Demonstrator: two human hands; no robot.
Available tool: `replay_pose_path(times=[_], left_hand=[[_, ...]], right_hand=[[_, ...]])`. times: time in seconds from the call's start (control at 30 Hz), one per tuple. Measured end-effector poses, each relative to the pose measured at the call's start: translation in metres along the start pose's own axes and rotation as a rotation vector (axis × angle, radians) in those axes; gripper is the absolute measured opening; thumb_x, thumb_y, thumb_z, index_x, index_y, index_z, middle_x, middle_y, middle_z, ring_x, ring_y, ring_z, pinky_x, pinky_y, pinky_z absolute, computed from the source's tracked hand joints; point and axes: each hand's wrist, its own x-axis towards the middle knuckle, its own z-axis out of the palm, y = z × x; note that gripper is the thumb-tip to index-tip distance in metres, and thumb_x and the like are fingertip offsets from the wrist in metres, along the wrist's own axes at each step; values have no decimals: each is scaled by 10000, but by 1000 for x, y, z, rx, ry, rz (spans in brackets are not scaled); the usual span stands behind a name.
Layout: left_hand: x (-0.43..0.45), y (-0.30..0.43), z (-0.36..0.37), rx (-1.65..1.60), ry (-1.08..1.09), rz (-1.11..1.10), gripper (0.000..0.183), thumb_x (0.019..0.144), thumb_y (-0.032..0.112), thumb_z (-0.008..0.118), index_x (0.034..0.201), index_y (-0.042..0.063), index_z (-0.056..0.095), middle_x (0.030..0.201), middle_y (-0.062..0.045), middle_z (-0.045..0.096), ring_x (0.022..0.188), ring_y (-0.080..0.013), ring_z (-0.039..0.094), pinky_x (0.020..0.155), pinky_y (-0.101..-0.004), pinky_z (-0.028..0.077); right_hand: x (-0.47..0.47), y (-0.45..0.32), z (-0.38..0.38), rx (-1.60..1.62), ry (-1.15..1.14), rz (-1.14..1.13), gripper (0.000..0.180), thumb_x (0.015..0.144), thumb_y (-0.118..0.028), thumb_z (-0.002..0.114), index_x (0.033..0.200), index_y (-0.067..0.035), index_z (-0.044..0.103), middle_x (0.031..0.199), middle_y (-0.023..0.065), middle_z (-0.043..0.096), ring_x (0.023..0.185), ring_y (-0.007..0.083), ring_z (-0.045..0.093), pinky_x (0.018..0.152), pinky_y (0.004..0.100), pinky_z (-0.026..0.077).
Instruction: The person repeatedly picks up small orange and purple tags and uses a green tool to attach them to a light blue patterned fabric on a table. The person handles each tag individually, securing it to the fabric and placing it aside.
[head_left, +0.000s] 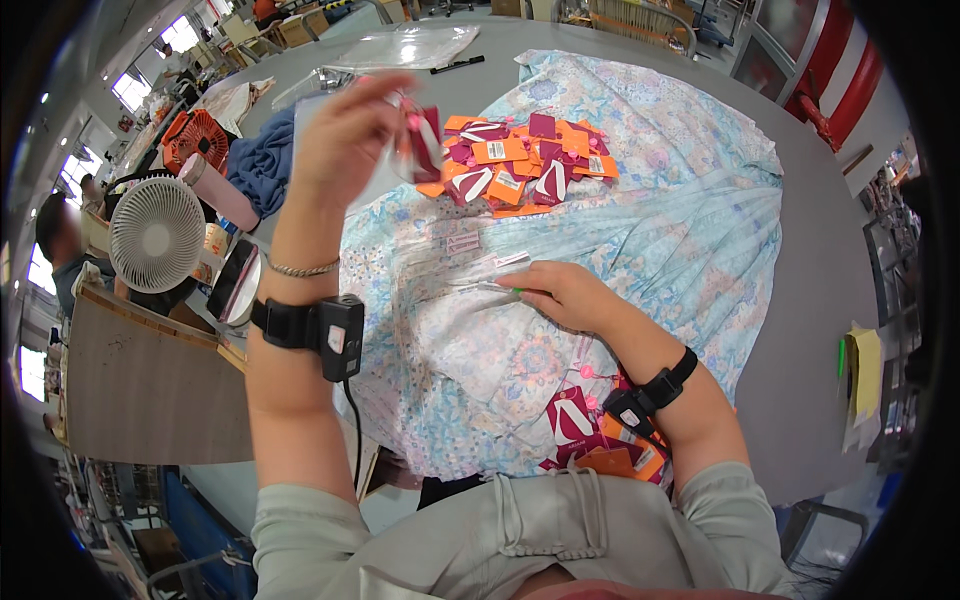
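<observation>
Raised at the upper left, my left hand (349, 139) is blurred and holds a bunch of maroon hang tags (427, 146) with a pink cord. My right hand (574, 296) pinches at the edge of a stack of pale floral garments (480, 322), beside the sewn-in white labels (512, 259). A small green bit (517, 290) shows between its fingertips; what it belongs to is hidden. Beyond the hands, a pile of orange and maroon hang tags (525, 161) lies on blue floral fabric (675, 180). More hang tags (574, 420) lie under my right forearm, close to my body.
The grey table (810, 300) carries a white fan (157, 234), a pink bottle (217, 191), blue cloth (262, 161), an orange fan (196, 141), a phone (231, 281), a plastic bag (409, 46) and a black marker (457, 64). A yellow pad (864, 375) is at the right edge. A person (64, 240) sits at left.
</observation>
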Motion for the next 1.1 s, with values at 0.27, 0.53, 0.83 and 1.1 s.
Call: replay_pose_path(times=[0.27,0.53,0.83,1.1], left_hand=[[-9,4,3,181,155,-224,306,852,-49,504,1143,-67,599,1027,-133,639,736,-103,535,702,-212,467],[-13,14,-7,322,16,-190,323,834,-46,499,1139,-27,604,895,-35,598,736,-87,521,684,-197,437],[-14,20,-7,602,-70,-299,312,813,-51,489,1091,-29,629,822,-27,608,706,-79,518,641,-205,431],[-28,-21,-10,470,196,-220,336,876,21,519,1204,-37,564,1091,-105,641,821,-108,583,761,-217,464]], right_hand=[[0,-1,0,-15,-7,6,360,879,-127,548,1234,-175,589,981,122,620,912,314,590,795,388,476],[-1,0,0,-48,-48,58,349,883,-136,549,1228,-177,594,967,120,620,899,311,592,788,389,474],[0,1,1,-34,-13,2,347,882,-136,549,1223,-176,594,939,120,613,887,309,588,778,390,471],[1,-2,-1,-27,-31,30,358,880,-135,547,1232,-186,590,927,116,608,888,300,584,778,385,468]])
